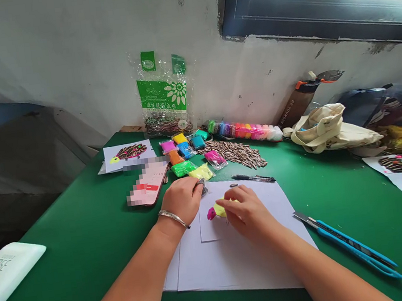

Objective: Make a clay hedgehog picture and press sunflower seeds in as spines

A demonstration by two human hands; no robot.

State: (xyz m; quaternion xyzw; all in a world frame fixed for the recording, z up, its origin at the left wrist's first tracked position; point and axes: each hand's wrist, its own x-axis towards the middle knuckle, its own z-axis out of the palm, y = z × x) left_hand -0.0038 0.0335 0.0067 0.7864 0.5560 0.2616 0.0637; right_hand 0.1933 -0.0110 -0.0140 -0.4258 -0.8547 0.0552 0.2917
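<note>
Keep the large white sheet (237, 268) flat; it backs the small white sheet (209, 232) that carries the clay figure (219, 210). The figure lies near the small sheet's upper part, its magenta head to the left of a rounded yellow body. The right hand (249, 211) is over the body, thumb and fingers bent; whether they touch it cannot be told. The step appears to be detail work on the body: use light fingertip pressure, since soft clay would probably dent, and support the wrist clear of the head. The left hand (181, 200) is apart from the right, fingers curled at a dark packet (202, 187) in glossy film; its grip is hidden. Keep the utility knife (338, 235), metal blade exposed, away from the right forearm. Just beyond the figure lies a single seed (233, 185), then a slim black pen (254, 178). Farther back are pillowy, bright clay packets (202, 172) and a loose heap of striped, pointed seeds (240, 153). Against the rough wall (63, 40) stands a crinkled, transparent seed bag (163, 94).
</note>
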